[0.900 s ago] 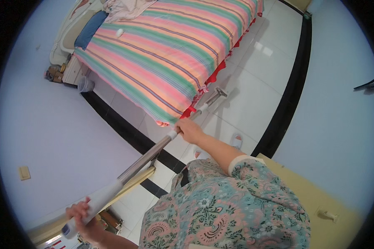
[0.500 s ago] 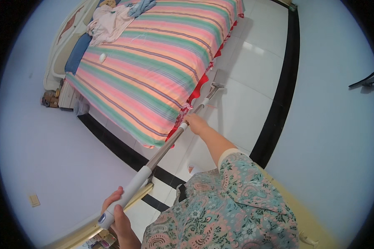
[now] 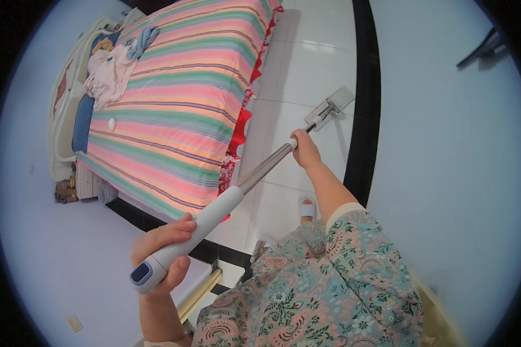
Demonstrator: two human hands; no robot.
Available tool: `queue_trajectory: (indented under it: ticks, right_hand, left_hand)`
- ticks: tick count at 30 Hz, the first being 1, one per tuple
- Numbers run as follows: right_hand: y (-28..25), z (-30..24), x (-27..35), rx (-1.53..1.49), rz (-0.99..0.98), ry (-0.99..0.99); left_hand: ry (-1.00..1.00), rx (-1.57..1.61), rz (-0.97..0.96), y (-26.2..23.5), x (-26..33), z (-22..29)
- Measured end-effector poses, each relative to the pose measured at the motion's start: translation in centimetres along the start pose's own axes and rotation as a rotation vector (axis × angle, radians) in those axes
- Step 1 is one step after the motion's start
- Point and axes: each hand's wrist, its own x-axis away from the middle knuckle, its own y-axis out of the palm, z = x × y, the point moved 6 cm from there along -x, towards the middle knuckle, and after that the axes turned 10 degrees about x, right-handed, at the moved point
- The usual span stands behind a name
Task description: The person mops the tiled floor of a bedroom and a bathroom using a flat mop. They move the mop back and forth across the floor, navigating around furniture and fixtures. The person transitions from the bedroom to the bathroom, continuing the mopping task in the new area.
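**Holding a flat mop in two hands beside the bed**

Running diagonally across the view is one long mop (image 3: 237, 188), its grey grip end nearest the person and its metal shaft reaching out over the white tiled floor (image 3: 307, 69). The single flat mop head (image 3: 330, 107) is lying on the tiles, close to the black floor stripe (image 3: 364, 87) and well apart from the bed.

The left hand (image 3: 162, 248) is wrapping its fingers (image 3: 176, 225) closed around the thick grip, near the capped end, likely serving as the pivot that steers the pole. The right hand (image 3: 304, 151) is closing round the thin shaft farther down, arm stretched forward, probably to press the head flat and guide its reach. Spacing the two hands apart like this is giving leverage over a long tool.

One foot in a white slipper (image 3: 307, 207) is showing on the tiles below the right forearm; the floral dress (image 3: 318, 289) is hiding the other.

To the left, one bed with a striped cover (image 3: 179, 115) is standing alongside the mopped strip, a red frill (image 3: 240, 130) hanging at its edge. A small heap of clothes (image 3: 113, 72) is lying near its head, and a small white object (image 3: 112, 123), too small to identify, is resting on the cover.
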Motion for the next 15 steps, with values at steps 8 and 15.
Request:
queue_trajectory:
  ticks: [8, 15]
  right_hand:
    - [-2.7, 0.8, 10.8, -0.035, 0.174, 0.160]
    - [1.7, -4.6, 25.6, -0.017, 0.208, 0.067]
  left_hand:
    - [0.178, -0.076, -0.442, 2.7, 2.4, 4.0]
    - [0.172, -0.050, -0.315, -0.6, 15.6, 6.4]
